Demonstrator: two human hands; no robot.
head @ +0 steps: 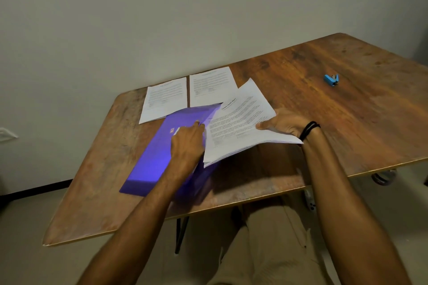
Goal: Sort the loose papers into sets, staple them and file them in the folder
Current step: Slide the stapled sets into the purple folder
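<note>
On the tabletop [324,104], the folder [157,159] lies near the front edge, left of centre, with the left hand [187,143] resting on it. The stack of papers [240,120] overlaps the folder's right side, gripped at its right edge by the right hand [284,122]. Behind the folder two paper sets lie side by side, the left set [165,99] and the right set [212,85]. The stapler [331,79] sits well apart, far right.

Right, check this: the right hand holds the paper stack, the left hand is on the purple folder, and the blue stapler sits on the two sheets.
One error: the head view shows the blue stapler on bare table, well right of the two sheets. The right hand holds the paper stack; the left hand is on the purple folder.
</note>
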